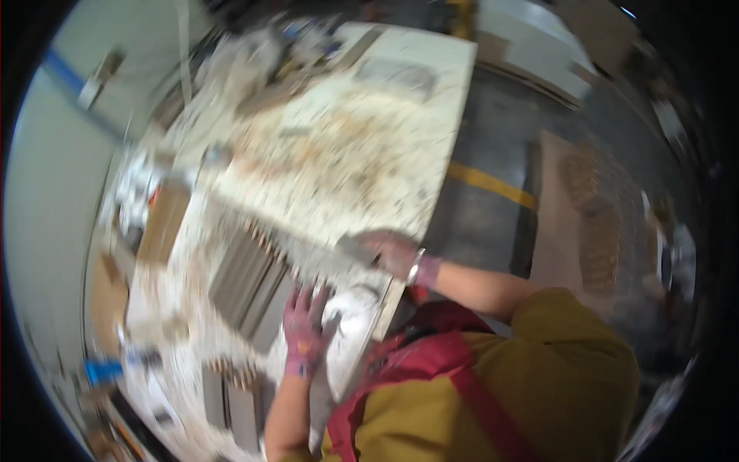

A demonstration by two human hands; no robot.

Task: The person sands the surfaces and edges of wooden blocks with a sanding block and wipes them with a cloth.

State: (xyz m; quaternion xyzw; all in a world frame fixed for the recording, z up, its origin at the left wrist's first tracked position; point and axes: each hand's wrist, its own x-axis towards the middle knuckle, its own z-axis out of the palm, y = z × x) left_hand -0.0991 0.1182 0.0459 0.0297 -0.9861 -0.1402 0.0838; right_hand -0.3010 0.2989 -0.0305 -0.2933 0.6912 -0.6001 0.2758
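"Mustard-yellow cloth shirt (pixel 550 362) and dark red strapped apron (pixel 443 362) sit closest. What's beyond?"

"White, dust-streaked desk (pixel 435 142); on it, long flat grey boards (pixel 245 281) lie side by side."

"What else?"

"Left hand (pixel 306 323), gloved in pinkish-purple, is spread wide just by the boards. Right hand (pixel 392 252), gloved alike, is at a thin flat grey piece (pixel 356 250); blur keeps me from telling whether it grips. Small round tan pegs (pixel 265 242) line the boards' end."

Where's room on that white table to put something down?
There's room on the speckled tabletop between the right hand and the blurry grey object. Crowded: the far-left plastic bags, and the grey boards by the left hand.
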